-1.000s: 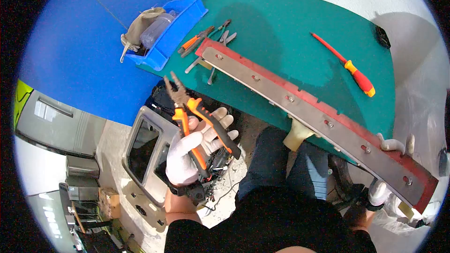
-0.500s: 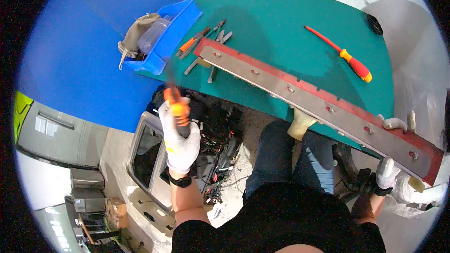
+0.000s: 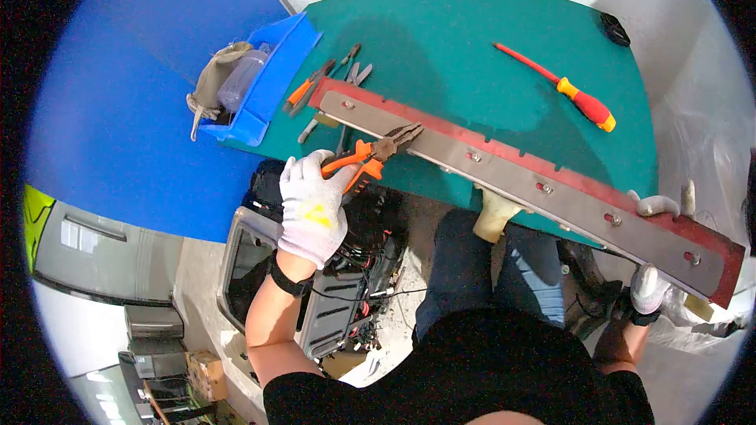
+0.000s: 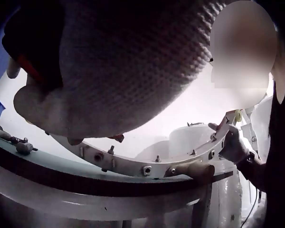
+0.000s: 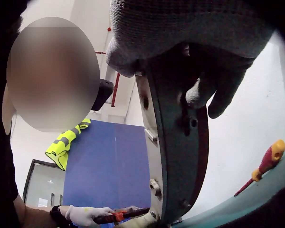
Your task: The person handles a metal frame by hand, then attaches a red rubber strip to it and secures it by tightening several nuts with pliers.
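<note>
My left hand (image 3: pixel 313 212), in a white glove, grips orange-and-black combination pliers (image 3: pixel 365 159) by the handles. The pliers' nose points right and overlaps the left part of a long grey metal bar (image 3: pixel 512 169) with a red strip along its far side. Bolts sit in slots along the bar. At its right end my gloved right hand (image 3: pixel 648 291) holds the bar, fingers wrapped over the far edge. In the right wrist view, this glove (image 5: pixel 190 33) curls over the dark bar (image 5: pixel 175 147). A large glove (image 4: pixel 128 61) hides most of the pliers in the left wrist view.
A red-and-yellow screwdriver (image 3: pixel 584 101) lies on the green table (image 3: pixel 465 47). Orange-handled pliers (image 3: pixel 299 94) and other hand tools lie by the bar's left end, near a blue bin (image 3: pixel 293 47). A pale fitting (image 3: pixel 494 216) juts from under the bar. Cables (image 3: pixel 370 267) crowd below.
My left hand has turned from palm up to back up, swinging the pliers from pointing away to pointing right, over the bar. My right hand keeps holding the bar's end.
</note>
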Tool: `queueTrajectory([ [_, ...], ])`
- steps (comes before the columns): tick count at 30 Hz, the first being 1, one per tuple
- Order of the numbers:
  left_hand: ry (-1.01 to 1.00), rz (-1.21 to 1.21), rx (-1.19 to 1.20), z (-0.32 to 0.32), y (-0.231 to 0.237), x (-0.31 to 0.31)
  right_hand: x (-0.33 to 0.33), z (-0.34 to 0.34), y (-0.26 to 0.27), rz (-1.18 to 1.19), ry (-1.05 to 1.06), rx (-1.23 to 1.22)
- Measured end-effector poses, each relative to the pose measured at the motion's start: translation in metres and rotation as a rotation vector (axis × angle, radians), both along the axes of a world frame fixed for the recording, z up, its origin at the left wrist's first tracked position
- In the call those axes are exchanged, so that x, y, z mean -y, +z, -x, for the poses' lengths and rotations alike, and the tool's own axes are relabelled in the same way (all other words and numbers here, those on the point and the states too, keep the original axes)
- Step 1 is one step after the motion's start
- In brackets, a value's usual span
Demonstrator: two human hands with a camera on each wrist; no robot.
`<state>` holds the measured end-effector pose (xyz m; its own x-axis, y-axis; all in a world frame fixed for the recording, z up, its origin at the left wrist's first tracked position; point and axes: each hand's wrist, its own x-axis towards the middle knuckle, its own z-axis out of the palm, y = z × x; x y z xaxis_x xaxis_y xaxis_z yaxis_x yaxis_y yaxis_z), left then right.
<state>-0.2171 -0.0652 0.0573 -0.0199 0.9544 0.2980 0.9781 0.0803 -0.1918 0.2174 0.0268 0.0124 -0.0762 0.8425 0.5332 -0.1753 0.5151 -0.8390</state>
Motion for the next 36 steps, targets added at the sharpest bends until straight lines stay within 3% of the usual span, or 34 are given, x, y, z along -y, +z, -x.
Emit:
queueTrajectory([
  [13,0.013,0.061,-0.066,0.004,0.005,0.002,0.000,0.007,0.002,-0.074,0.031,-0.019],
  [17,-0.008,0.114,-0.019,0.005,0.005,0.001,-0.008,-0.007,-0.014,0.035,0.068,-0.124],
  [19,-0.023,0.136,-0.008,0.006,0.007,0.000,-0.003,0.006,-0.003,0.110,-0.114,-0.067],
  [21,-0.031,0.175,-0.008,0.006,0.013,-0.001,-0.008,-0.002,-0.009,0.176,-0.127,-0.133],
  [23,-0.031,0.208,-0.034,0.006,0.021,-0.003,-0.013,-0.007,-0.011,0.005,0.019,-0.043],
  [27,-0.042,0.267,-0.109,0.009,0.030,-0.002,-0.011,-0.010,-0.016,-0.008,0.083,-0.055],
  [29,-0.029,0.286,-0.124,0.010,0.032,-0.006,-0.013,-0.031,-0.029,0.429,0.091,-0.158],
  [30,-0.013,0.300,-0.133,0.010,0.033,-0.007,-0.012,-0.030,-0.032,0.435,0.092,-0.162],
  [33,-0.027,0.325,-0.147,0.008,0.036,-0.011,-0.012,-0.020,-0.030,0.291,0.030,-0.180],
  [35,-0.017,0.362,-0.196,0.006,0.039,-0.013,-0.018,-0.015,-0.019,-0.027,0.255,-0.153],
  [36,-0.004,0.396,-0.242,0.005,0.040,-0.014,-0.018,-0.021,-0.026,-0.027,0.254,-0.153],
])
